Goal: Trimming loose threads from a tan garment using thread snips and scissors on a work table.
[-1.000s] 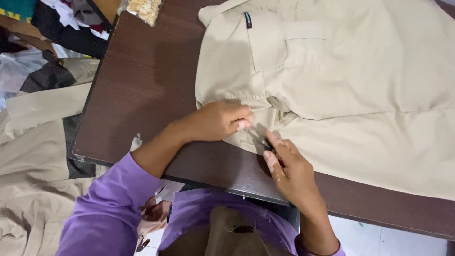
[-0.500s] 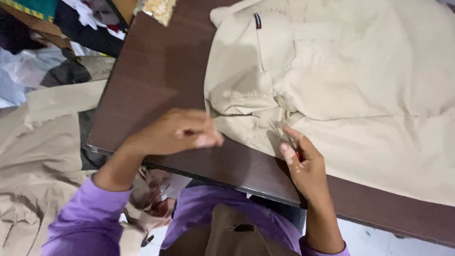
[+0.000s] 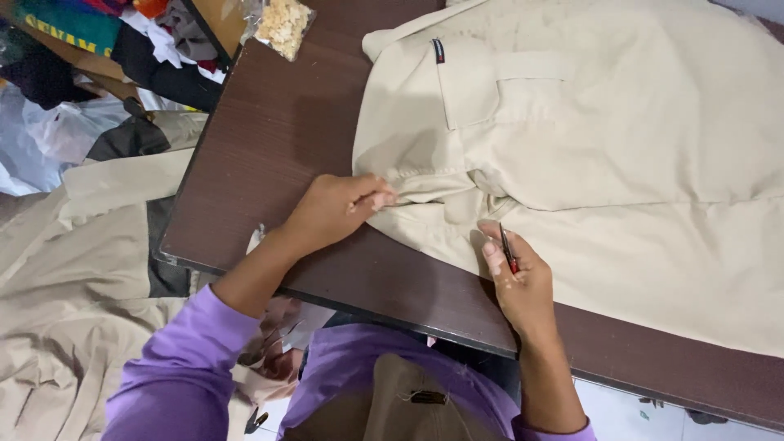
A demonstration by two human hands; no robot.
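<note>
Long purple sleeves; both hands bare.

The left hand (image 3: 339, 211) was pinched shut, purple-sleeved forearm angled in; the right hand (image 3: 523, 282) lay curled, apparently gripping.

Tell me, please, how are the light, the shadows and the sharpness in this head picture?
Head view: even, soft light; the left hand casts a faint shadow on the brown table; mild sheen there; the beige garment and right hand look sharp, no motion blur.
</note>
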